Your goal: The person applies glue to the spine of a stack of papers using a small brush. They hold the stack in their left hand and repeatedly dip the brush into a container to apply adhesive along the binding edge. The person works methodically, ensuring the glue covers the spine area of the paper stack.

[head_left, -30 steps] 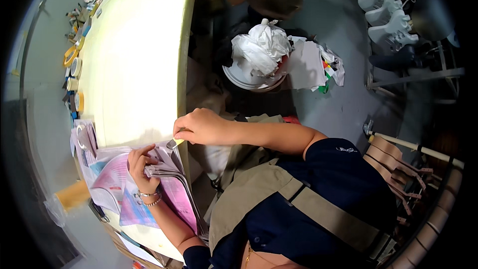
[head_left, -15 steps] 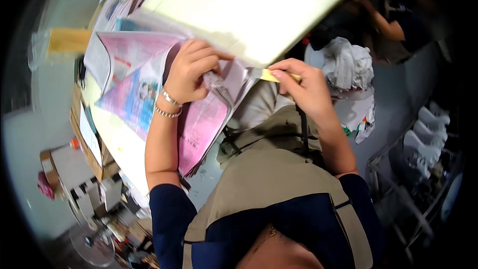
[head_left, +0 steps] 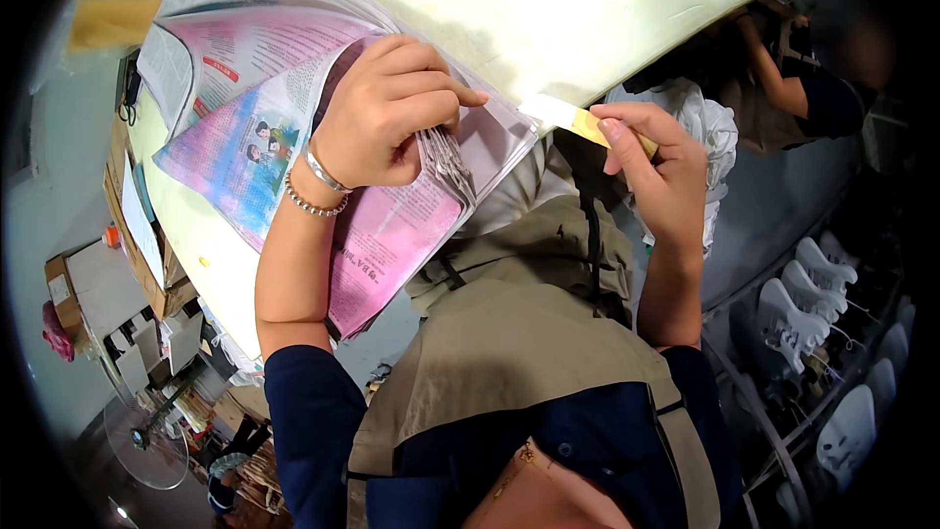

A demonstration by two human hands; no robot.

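A stack of pink-tinted newspaper (head_left: pixel 392 245) lies over the near edge of the pale table, its sheets partly lifted and curled. My left hand (head_left: pixel 392 113) is closed around a bunched, folded part of the newspaper, with the index finger stretched to the right. In my right hand (head_left: pixel 651 152) is a flat-bladed tool with a yellow handle (head_left: pixel 597 127), pinched between thumb and fingers. Its pale blade reaches the right-hand corner of the stack; whether it touches the paper I cannot tell.
The pale tabletop (head_left: pixel 548 10) stretches away beyond the newspaper. White cloth (head_left: pixel 700 122) is heaped at the right, near another person's arm (head_left: pixel 774 78). Pale guitar-body-shaped pieces (head_left: pixel 793 318) stand on a rack at lower right. A fan (head_left: pixel 147 441) is at lower left.
My right hand and the tool have moved right, away from my left hand. The left hand keeps its hold on the newspaper. The whole view has shifted slightly.
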